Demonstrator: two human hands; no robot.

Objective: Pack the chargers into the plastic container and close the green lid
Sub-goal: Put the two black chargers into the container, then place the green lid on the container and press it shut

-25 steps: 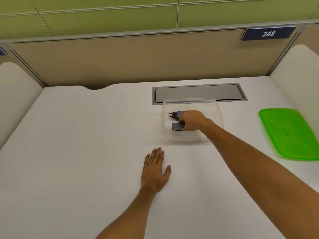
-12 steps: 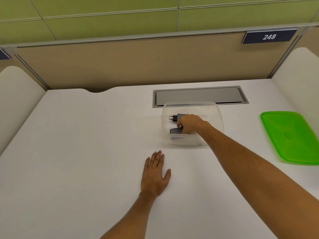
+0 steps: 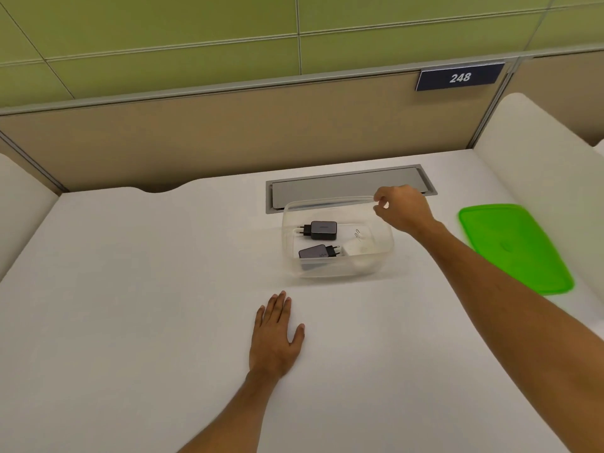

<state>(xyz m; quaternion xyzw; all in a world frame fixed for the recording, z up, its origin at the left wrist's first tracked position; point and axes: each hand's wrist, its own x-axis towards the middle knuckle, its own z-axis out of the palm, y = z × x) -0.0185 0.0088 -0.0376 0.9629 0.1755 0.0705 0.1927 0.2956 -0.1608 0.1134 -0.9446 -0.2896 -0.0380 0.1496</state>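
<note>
A clear plastic container (image 3: 291, 269) stands in the middle of the white desk. Inside lie a black charger (image 3: 322, 230) at the back, a second dark charger (image 3: 316, 251) in front of it, and a white charger (image 3: 358, 246) to their right. My right hand (image 3: 403, 209) hovers over the container's far right corner, fingers loosely curled, holding nothing. My left hand (image 3: 276, 336) lies flat on the desk in front of the container, fingers apart. The green lid (image 3: 513, 246) lies on the desk to the right, apart from the container.
A grey cable hatch (image 3: 346, 186) is set into the desk just behind the container. A beige partition with a sign reading 248 (image 3: 459, 77) closes the back. White rounded side panels (image 3: 536, 152) border the desk at both sides.
My right hand let go of the dark charger inside the container and rose up to the far right corner. All three chargers now show. My left hand stayed put.
</note>
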